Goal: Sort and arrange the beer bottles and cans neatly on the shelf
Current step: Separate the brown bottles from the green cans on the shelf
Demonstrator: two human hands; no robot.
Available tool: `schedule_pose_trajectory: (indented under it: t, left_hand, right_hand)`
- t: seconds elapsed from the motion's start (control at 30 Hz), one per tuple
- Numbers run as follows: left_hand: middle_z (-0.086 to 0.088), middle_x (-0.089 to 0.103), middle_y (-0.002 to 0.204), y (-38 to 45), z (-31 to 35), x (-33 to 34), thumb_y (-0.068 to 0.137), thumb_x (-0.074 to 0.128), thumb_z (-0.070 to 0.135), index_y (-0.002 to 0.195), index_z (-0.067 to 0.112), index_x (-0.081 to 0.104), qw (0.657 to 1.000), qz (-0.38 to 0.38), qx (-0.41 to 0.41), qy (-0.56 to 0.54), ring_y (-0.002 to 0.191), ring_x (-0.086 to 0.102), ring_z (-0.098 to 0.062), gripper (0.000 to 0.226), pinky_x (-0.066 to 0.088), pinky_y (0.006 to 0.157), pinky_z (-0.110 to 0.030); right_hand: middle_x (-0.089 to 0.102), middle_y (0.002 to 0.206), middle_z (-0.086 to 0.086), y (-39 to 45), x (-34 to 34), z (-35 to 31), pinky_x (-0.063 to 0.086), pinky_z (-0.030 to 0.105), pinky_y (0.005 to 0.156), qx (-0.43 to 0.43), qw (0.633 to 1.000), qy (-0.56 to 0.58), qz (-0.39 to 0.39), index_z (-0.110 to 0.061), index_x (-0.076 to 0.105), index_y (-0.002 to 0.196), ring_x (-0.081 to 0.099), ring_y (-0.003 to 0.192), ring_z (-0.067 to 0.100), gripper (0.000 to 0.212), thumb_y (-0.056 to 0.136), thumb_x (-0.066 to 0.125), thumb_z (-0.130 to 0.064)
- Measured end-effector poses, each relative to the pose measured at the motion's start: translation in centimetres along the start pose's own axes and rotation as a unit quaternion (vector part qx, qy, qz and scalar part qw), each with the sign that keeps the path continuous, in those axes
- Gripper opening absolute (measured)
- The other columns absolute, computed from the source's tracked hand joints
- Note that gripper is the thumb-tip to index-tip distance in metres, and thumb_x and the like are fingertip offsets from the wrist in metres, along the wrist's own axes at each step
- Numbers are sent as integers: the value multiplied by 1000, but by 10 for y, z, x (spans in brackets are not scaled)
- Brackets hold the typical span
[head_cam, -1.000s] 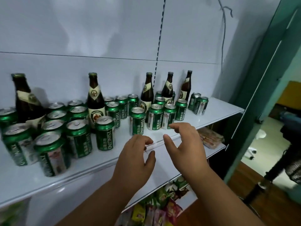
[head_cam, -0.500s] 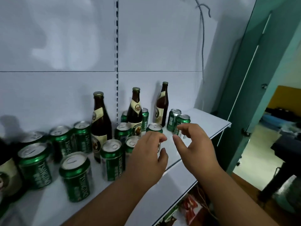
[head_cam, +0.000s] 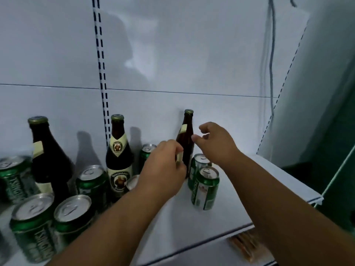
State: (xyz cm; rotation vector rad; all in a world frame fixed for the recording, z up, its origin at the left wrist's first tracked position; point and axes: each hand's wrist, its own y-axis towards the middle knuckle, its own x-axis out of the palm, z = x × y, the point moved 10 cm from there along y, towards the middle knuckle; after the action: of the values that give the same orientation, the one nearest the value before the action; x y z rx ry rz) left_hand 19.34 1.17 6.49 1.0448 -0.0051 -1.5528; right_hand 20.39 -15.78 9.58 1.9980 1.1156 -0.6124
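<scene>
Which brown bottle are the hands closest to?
The rightmost bottle, standing between the left hand and right hand. The other two stand further left among the cans.

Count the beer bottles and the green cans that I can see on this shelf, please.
Bottles: 3
Cans: 8, the last one half hidden behind the left hand
Total: 11
</scene>
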Motion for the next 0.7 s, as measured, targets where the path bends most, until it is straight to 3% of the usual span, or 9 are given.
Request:
schedule_pose_trajectory:
  t: [0.13, 0.23, 0.33, 0.4, 0.5, 0.6, 0.7]
  left_hand:
    - [6, 53, 107, 9, -7, 27, 89, 62, 18, 112, 25, 53, 998, -4, -62, 14, 96, 54, -13, 26, 48, 82, -31]
    - [4, 55, 114, 8, -19, 46, 90, 60, 21, 115, 24, 53, 994, -27, -108, 19, 98, 58, -16, 26, 51, 85, -37]
    - [4, 57, 108, 17, -32, 55, 89, 61, 19, 107, 24, 51, 987, -13, -158, 0, 93, 60, -15, 21, 53, 84, -38]
    - [3, 58, 106, 22, -38, 62, 88, 62, 16, 106, 21, 51, 983, 0, -185, -25, 91, 59, -14, 22, 52, 79, -33]
    - [4, 50, 115, 29, -42, 74, 89, 64, 17, 127, 12, 48, 979, 8, -200, -36, 105, 57, -17, 42, 43, 81, -25]
    - [3, 52, 118, 39, -40, 76, 79, 69, 17, 131, 16, 45, 980, 21, -193, -38, 106, 61, -23, 57, 53, 84, -36]
    - [2, 58, 113, 54, -27, 62, 69, 76, 25, 123, 26, 46, 985, 72, -157, -27, 102, 61, -20, 63, 55, 84, -41]
  right_hand:
    - [57, 129, 7, 46, 27, 8, 46, 34, 90, 17, 996, 56, -74, -12, 44, 136, 57, 113, 24, 66, 86, 68, -47]
    - [60, 111, 1, 60, 47, 8, 46, 32, 82, -7, 991, 81, -104, -18, 49, 117, 58, 99, 20, 45, 86, 69, -44]
    - [54, 102, -6, 69, 53, 8, 41, 29, 79, -43, 989, 91, -104, -19, 51, 123, 55, 95, 17, 41, 90, 66, -38]
    - [57, 105, -4, 72, 52, 9, 39, 28, 80, -61, 989, 93, -101, -18, 52, 126, 56, 98, 18, 41, 91, 65, -35]
    - [60, 103, -3, 74, 46, 13, 40, 27, 77, -78, 989, 94, -78, -19, 56, 115, 60, 99, 20, 30, 91, 65, -34]
    - [59, 100, -4, 74, 20, 11, 44, 29, 76, -90, 987, 132, -22, -25, 52, 101, 60, 94, 19, 21, 91, 64, -38]
    - [58, 99, -8, 72, -23, -5, 47, 30, 77, -113, 973, 199, 24, -26, 51, 103, 59, 91, 15, 22, 91, 63, -41]
